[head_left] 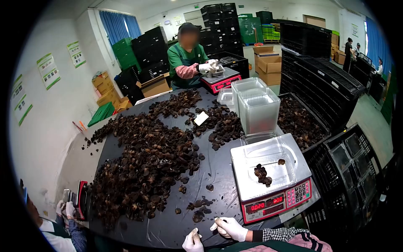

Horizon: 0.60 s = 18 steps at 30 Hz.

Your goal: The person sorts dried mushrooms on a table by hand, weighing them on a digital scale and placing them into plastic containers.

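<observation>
My left hand (193, 242), in a white glove, is at the bottom edge of the view with its fingers pressed together. My right hand (230, 229), gloved too, has its fingers curled in a pinch just in front of the table edge. Whatever either hand may hold is too small or hidden. Nearest to them lie a few loose dark wood ear mushrooms (199, 215). Right of these stands a red digital scale (275, 201) with lit digits. On its steel pan sits a clear plastic tray (275, 157) with several mushroom pieces (263, 174) inside.
A large mushroom heap (142, 164) covers the table's left and middle. Stacked clear containers (259, 110) stand behind the scale, near a yellow card (201, 118). Black crates (344, 168) flank the right side. Co-workers use scales across (220, 80) and at lower left (82, 200).
</observation>
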{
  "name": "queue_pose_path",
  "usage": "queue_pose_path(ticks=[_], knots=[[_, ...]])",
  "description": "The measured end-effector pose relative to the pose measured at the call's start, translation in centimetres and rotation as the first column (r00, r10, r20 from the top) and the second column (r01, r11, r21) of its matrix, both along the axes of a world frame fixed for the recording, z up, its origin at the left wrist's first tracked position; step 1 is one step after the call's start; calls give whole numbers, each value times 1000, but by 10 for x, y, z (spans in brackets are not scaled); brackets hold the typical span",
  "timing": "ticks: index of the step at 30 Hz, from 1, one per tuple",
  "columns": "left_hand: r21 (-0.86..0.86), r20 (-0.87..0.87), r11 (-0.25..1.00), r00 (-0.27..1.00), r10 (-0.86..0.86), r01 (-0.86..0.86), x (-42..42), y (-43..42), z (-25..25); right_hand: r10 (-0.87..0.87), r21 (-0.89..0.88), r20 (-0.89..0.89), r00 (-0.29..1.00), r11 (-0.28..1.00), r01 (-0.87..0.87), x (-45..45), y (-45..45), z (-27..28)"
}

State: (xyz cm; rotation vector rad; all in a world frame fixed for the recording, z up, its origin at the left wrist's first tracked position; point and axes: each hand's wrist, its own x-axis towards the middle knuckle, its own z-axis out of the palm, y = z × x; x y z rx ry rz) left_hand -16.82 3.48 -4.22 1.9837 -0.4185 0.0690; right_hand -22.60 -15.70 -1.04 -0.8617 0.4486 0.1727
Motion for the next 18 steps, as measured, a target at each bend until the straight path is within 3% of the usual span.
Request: queue_pose_path(ticks=[7,18], knots=[[-10,-46,999,998,45,-46,0,-1,-6,2,-255,178,984,966,44,1,4,-23],[65,54,996,997,64,-67,1,-2,-16,91,-287,192,977,957,-32,-2,4,-31]])
